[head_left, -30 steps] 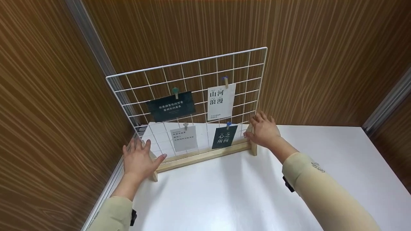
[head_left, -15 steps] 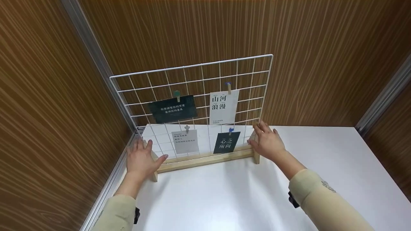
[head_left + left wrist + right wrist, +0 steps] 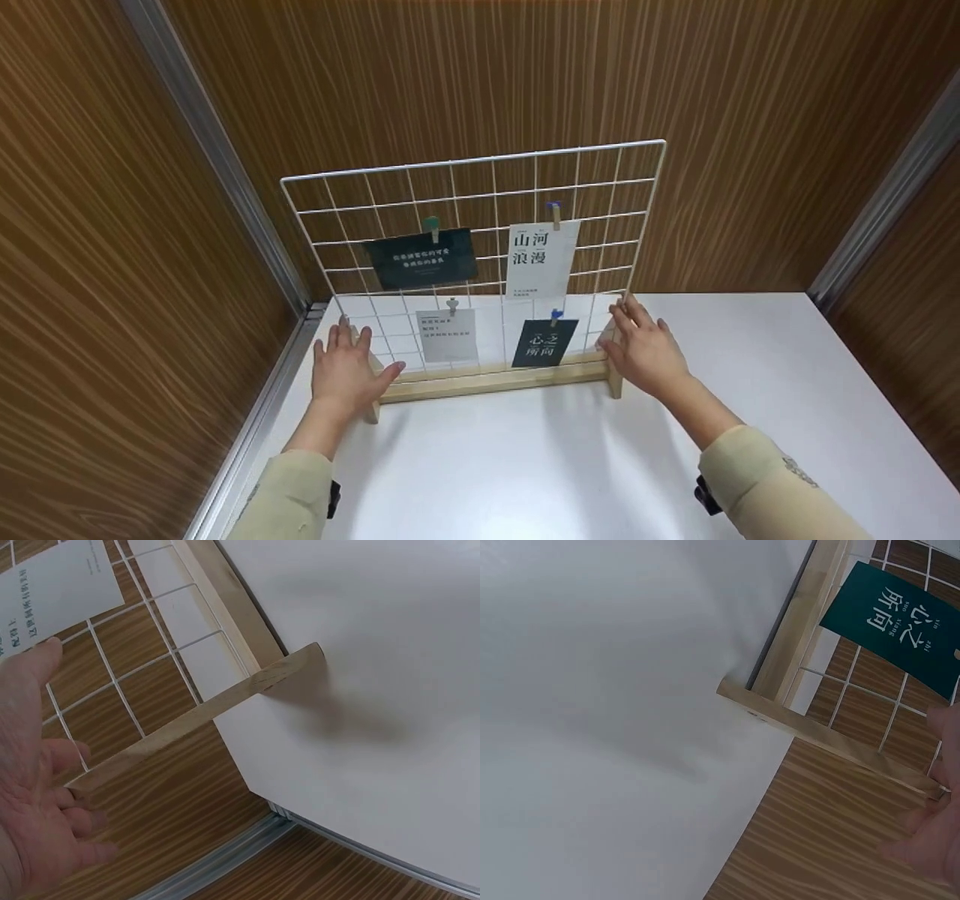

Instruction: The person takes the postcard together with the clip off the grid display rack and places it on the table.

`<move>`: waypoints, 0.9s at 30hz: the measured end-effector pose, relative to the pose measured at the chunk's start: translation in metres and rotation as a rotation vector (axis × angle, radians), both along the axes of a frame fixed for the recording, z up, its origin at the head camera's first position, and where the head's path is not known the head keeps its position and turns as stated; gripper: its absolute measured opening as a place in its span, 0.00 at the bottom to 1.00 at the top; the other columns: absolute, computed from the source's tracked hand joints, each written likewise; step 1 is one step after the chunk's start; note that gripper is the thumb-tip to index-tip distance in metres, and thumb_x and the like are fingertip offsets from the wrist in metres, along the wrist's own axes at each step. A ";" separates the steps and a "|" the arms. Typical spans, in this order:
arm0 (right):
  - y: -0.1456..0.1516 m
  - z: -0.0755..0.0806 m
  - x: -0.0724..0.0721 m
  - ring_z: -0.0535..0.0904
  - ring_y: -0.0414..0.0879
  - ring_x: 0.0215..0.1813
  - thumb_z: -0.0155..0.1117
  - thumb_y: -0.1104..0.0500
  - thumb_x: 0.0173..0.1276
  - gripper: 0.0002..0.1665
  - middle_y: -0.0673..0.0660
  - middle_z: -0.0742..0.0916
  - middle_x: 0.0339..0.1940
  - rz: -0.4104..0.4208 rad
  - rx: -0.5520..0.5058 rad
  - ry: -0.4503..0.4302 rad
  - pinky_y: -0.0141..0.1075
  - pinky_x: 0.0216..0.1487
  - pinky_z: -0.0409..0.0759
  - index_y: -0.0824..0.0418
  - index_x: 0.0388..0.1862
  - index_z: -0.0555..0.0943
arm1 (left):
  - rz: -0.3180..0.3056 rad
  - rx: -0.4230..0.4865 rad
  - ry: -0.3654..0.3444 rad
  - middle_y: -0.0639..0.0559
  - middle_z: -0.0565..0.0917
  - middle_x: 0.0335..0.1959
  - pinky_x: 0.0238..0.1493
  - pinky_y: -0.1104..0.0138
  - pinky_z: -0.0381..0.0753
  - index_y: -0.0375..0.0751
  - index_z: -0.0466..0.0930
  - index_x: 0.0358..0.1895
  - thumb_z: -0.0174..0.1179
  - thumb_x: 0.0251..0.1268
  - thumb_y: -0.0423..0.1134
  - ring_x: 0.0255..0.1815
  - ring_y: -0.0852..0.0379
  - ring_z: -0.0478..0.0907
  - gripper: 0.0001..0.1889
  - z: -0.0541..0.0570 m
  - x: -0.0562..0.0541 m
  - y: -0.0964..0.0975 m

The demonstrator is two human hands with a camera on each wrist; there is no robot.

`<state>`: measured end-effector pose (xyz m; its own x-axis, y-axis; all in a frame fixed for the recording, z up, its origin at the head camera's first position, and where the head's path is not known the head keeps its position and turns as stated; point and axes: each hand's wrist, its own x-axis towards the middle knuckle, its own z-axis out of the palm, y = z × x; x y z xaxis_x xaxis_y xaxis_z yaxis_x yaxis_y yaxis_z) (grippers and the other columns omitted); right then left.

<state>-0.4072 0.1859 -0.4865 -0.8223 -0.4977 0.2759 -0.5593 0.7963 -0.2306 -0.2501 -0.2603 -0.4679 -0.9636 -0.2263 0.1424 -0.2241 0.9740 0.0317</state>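
A white wire grid display rack (image 3: 487,195) leans back in its pale wooden base (image 3: 491,384). My left hand (image 3: 346,379) holds the rear end of the left wooden foot (image 3: 202,716), thumb spread inward before the grid. At the opposite side, my right hand (image 3: 649,352) grips the right foot (image 3: 832,741) near its back end, fingers bent around it. Small clothespins fix several cards to the wires: a dark card (image 3: 424,259) and a white card (image 3: 541,259) above, a pale card (image 3: 448,336) and a dark green card (image 3: 896,626) below.
The base stands on a white table (image 3: 495,465). Wood-grain panels rise behind (image 3: 480,75) and at the left (image 3: 97,300), with a metal strip (image 3: 251,442) along the table's left edge.
The rack has shifted to the right, and its right end has swung nearer to me, so it stands straighter to the back panel. Both hands have stayed at its feet.
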 end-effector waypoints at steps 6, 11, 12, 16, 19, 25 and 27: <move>0.003 -0.003 -0.003 0.63 0.66 0.81 0.65 0.51 0.79 0.38 0.72 0.64 0.83 0.026 -0.049 0.011 0.74 0.70 0.65 0.72 0.78 0.68 | 0.014 -0.002 -0.008 0.21 0.58 0.80 0.78 0.34 0.56 0.31 0.68 0.78 0.57 0.69 0.74 0.81 0.26 0.57 0.51 0.000 -0.002 0.002; 0.004 -0.005 -0.004 0.70 0.70 0.76 0.66 0.53 0.78 0.37 0.74 0.65 0.82 0.036 -0.077 0.010 0.74 0.69 0.65 0.72 0.77 0.69 | 0.027 0.011 -0.011 0.22 0.58 0.80 0.78 0.34 0.55 0.32 0.68 0.78 0.58 0.68 0.73 0.81 0.26 0.57 0.51 0.000 -0.002 0.002; 0.004 -0.005 -0.004 0.72 0.71 0.74 0.66 0.53 0.78 0.37 0.74 0.65 0.82 0.036 -0.080 0.008 0.74 0.69 0.65 0.72 0.77 0.69 | 0.029 0.014 -0.011 0.22 0.58 0.80 0.78 0.34 0.55 0.32 0.68 0.78 0.59 0.68 0.73 0.81 0.27 0.57 0.51 0.000 -0.002 0.003; 0.004 -0.006 -0.005 0.74 0.73 0.71 0.66 0.53 0.78 0.37 0.74 0.64 0.82 0.034 -0.091 -0.012 0.74 0.71 0.63 0.70 0.78 0.69 | 0.038 0.025 -0.021 0.23 0.57 0.81 0.79 0.35 0.54 0.33 0.68 0.78 0.59 0.68 0.73 0.82 0.28 0.56 0.51 0.000 -0.003 0.003; 0.005 -0.007 -0.006 0.76 0.74 0.69 0.67 0.53 0.78 0.38 0.74 0.63 0.82 0.042 -0.107 -0.023 0.75 0.71 0.62 0.70 0.78 0.69 | 0.045 0.027 -0.030 0.24 0.56 0.82 0.79 0.35 0.53 0.34 0.67 0.79 0.58 0.68 0.74 0.82 0.28 0.56 0.51 0.000 -0.002 0.003; 0.005 -0.008 -0.006 0.80 0.76 0.64 0.68 0.53 0.77 0.37 0.74 0.65 0.81 0.053 -0.130 0.002 0.75 0.70 0.63 0.69 0.77 0.70 | 0.040 0.023 -0.033 0.24 0.56 0.82 0.79 0.36 0.53 0.34 0.66 0.79 0.57 0.69 0.73 0.82 0.29 0.55 0.51 0.000 -0.002 0.002; 0.005 -0.008 -0.006 0.80 0.76 0.63 0.69 0.53 0.77 0.37 0.74 0.66 0.81 0.055 -0.131 0.004 0.76 0.70 0.63 0.69 0.77 0.71 | 0.038 0.017 -0.031 0.24 0.56 0.81 0.79 0.36 0.54 0.34 0.67 0.79 0.57 0.69 0.74 0.82 0.29 0.56 0.51 0.000 -0.002 0.002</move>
<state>-0.4135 0.1908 -0.4940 -0.7935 -0.5014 0.3449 -0.6023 0.7276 -0.3283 -0.2519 -0.2581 -0.4676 -0.9581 -0.2649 0.1086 -0.2619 0.9642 0.0407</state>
